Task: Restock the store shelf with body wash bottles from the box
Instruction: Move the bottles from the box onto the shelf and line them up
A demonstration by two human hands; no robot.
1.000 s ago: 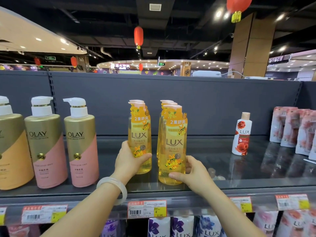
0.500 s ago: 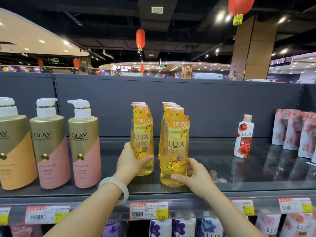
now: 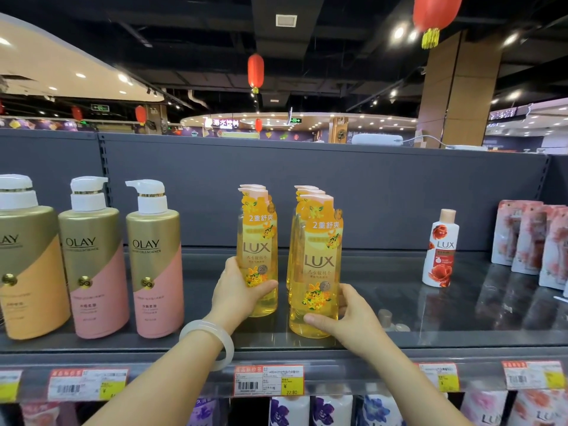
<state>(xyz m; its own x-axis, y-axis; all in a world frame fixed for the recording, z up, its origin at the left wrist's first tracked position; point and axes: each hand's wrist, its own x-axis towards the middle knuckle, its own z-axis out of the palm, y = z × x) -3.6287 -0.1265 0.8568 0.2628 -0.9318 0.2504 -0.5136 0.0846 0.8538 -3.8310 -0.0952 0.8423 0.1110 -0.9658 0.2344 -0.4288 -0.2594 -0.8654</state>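
Two rows of yellow LUX bottles stand upright on the grey shelf (image 3: 399, 336), each row running back toward the rear panel. Through the clear plastic the bottles show golden liquid, filled nearly to the neck, under pale pink caps.

The left hand (image 3: 236, 295) grips the left front bottle (image 3: 257, 250) low on its body — thumb across the front under the flower print, fingers round the far side and hidden. The bottle's base sits on the shelf just below the hand. A pale bangle (image 3: 212, 341) circles that wrist.

The right hand (image 3: 347, 318) holds the right front bottle (image 3: 318, 265) near its base, thumb lying across the front low down, fingers curled round the right side. This bottle stands nearer the shelf edge than the left one, and its base is on the shelf too. The two front bottles are near each other but apart, a clear gap between them.

To the left stand three OLAY pumps (image 3: 155, 259) — gold over pink, the far-left one gold over orange; they are opaque. To the right, well apart, a small white LUX bottle (image 3: 440, 250) with red roses stands alone, and pink refill pouches (image 3: 528, 238) lean at the far right. Price tags (image 3: 269, 381) line the shelf edge, with more LUX packs on the level below.
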